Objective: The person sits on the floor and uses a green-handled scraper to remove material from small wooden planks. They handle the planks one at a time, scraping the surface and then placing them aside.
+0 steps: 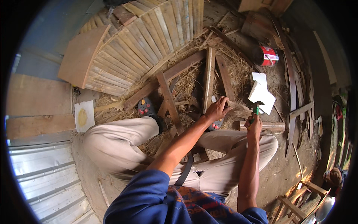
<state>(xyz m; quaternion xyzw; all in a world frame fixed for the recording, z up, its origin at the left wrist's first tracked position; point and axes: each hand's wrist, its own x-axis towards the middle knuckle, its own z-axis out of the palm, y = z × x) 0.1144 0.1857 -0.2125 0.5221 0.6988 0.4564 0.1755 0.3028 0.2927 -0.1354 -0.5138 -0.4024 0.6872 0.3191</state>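
Observation:
My right hand [254, 127] is closed around the green handle of a claw hammer [256, 105], whose dark head points away from me. To its left, my left hand [217, 110] is closed at the near end of a short piece of wood [239, 109]. The fingertips there are partly hidden. A pale upright wooden bar [209, 80] rises just beyond my left hand. Leaning between my feet is a brown wooden bar [169, 100]. White sheets [263, 95] lie on the ground behind the hammer head.
A slatted wooden panel [141, 44] spans the far left. At the far right, a red and white can [266, 56] lies near long planks [290, 74]. Straw and wood scraps cover the ground beyond my feet. A small wooden frame [294, 205] is at the lower right.

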